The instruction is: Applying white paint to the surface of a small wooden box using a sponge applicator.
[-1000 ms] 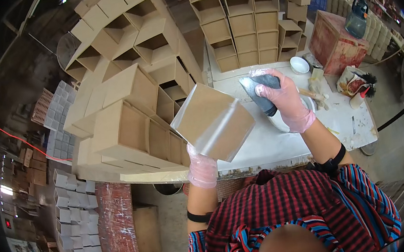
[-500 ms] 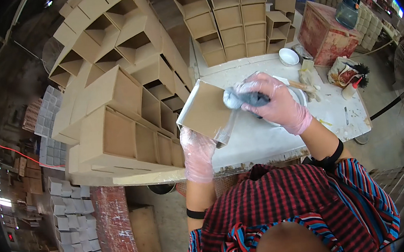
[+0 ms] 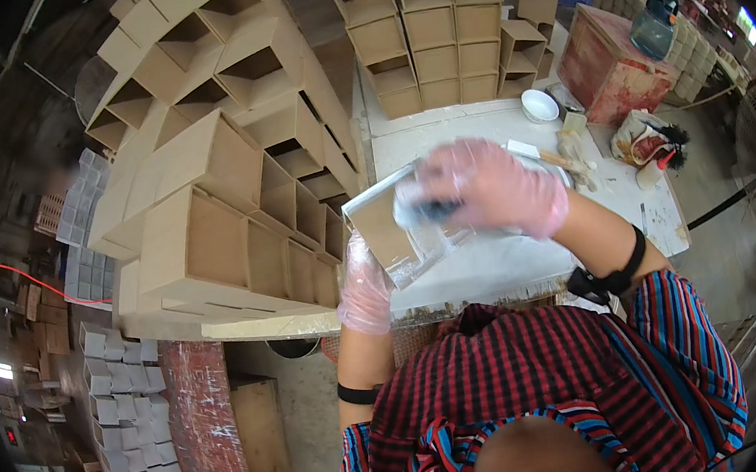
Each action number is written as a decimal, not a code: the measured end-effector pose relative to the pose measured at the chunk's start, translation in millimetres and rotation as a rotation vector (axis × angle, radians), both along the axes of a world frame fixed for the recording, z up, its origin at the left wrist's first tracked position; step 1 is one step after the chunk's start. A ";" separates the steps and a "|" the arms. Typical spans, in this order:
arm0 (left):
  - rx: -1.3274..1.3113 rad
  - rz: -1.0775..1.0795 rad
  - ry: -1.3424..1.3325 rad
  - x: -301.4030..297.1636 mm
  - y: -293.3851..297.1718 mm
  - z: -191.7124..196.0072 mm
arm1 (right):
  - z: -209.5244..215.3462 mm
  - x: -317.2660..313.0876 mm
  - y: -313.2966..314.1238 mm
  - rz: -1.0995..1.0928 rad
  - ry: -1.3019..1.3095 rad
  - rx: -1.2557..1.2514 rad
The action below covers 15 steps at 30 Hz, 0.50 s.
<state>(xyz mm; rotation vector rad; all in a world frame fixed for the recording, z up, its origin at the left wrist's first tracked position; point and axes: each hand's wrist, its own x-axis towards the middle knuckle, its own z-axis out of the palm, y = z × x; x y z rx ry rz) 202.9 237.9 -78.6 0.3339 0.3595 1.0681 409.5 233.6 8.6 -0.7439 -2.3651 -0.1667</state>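
Observation:
A brown board box (image 3: 381, 234), its edges smeared white, is tilted above the white-stained tabletop (image 3: 483, 271). My left hand (image 3: 365, 288), in a thin see-through glove, is closed on its lower left side; the fingertips are partly hidden behind the box. My gloved right hand (image 3: 495, 189) grips a wadded grey-blue cloth (image 3: 410, 203) and presses it against the upper right part of the box. Motion blurs the right fingers. Behind the right wrist, a white basin is mostly covered, with a flat white piece (image 3: 523, 149) at its rim.
Stacks of brown boxes (image 3: 190, 246) crowd the left, with more boxes (image 3: 434, 46) at the back. To the right are a white bowl (image 3: 540, 106), a brush (image 3: 564, 161), a red-stained crate (image 3: 609, 64) with a blue water jug (image 3: 653, 23), and a bag (image 3: 639, 137).
My right hand has moved left with the cloth, over the box's face. The box has turned and tipped in my left hand, which has shifted slightly left.

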 end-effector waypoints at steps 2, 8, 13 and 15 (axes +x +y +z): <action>-0.051 -0.031 -0.028 1.4 -2.2 -1.4 | 3.1 -4.4 10.0 -0.100 0.023 -0.010; 0.030 -0.279 -0.142 -3.0 2.9 -4.8 | -0.4 -17.0 -37.7 0.209 -0.153 -0.117; 0.026 -0.226 -0.249 7.6 -4.1 -17.0 | -1.2 -29.5 15.4 -0.063 -0.006 -0.021; 0.045 -0.218 -0.275 10.9 -0.3 -14.7 | 0.1 -28.5 8.4 -0.001 -0.021 -0.039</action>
